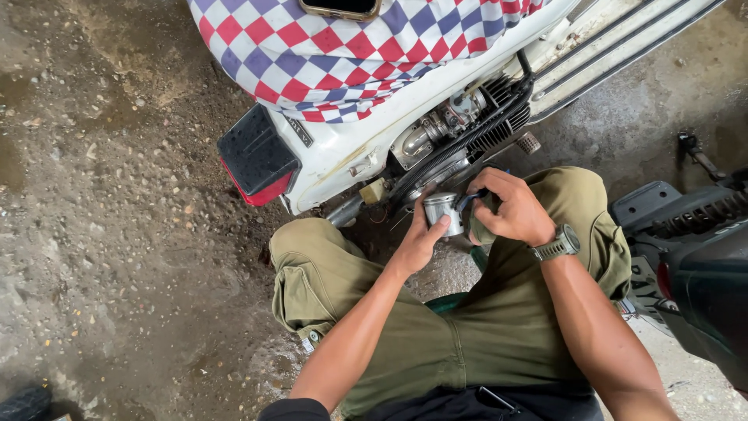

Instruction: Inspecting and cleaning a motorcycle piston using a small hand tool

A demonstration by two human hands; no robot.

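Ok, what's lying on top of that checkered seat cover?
A phone lies on the checkered cover, cut off by the frame's top edge. The seat beneath is hidden by the cloth.

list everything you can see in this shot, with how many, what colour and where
Scooter: one, white body, top centre, engine side open.
Seat cover: one, red, white and blue checks, over the scooter's seat.
Phone: one, dark with a gold edge, on the seat at the top edge.
Tail light: one, black and red, at the scooter's rear.
Engine: one, silver and black, exposed under the white body.
Metal cylinder: one, silver, in front of the engine, between both hands.
Second vehicle: one, black, right edge.
Ground: grey gravelly concrete, damp patches.
Trousers: olive green, person squatting.
Wristwatch: one, olive, right wrist.
Left hand: touching the cylinder.
Right hand: holding a blue-handled tool against it.
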